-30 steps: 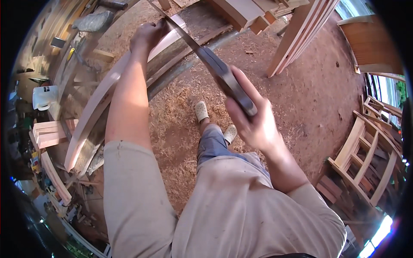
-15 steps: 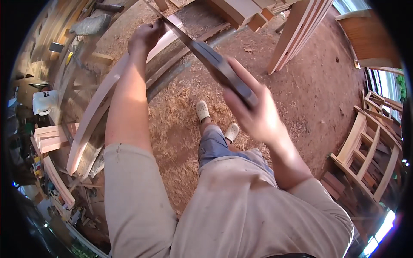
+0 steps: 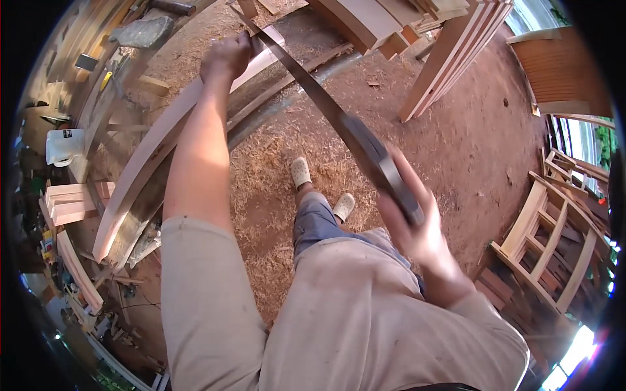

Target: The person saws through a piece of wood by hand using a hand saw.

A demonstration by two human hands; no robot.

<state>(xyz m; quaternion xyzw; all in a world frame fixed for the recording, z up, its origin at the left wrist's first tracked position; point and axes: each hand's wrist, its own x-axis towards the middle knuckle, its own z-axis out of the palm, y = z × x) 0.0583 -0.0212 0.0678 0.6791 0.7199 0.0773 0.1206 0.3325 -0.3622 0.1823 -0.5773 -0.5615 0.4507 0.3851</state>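
Observation:
My right hand (image 3: 411,208) grips the dark handle (image 3: 375,156) of a handsaw, whose long blade (image 3: 300,75) reaches up and left across a pale, gently curved timber (image 3: 147,159). My left hand (image 3: 228,55), at the timber's far part, has its fingers curled on the wood right beside the blade; the exact contact at the fingertips is partly hidden. The timber rests over rougher beams running diagonally beneath my left arm.
Stacked boards (image 3: 450,65) and blocks stand at upper right, a curved panel (image 3: 554,65) at far right, wooden frames (image 3: 548,241) lower right. On the left are a white container (image 3: 64,146), stacked blocks (image 3: 77,202) and a grey stone-like lump (image 3: 140,32). Shavings (image 3: 261,182) cover the floor.
The saw and my right hand have moved down and right, drawing back toward my body, so more blade shows below my left hand. My left hand stays at about the same spot.

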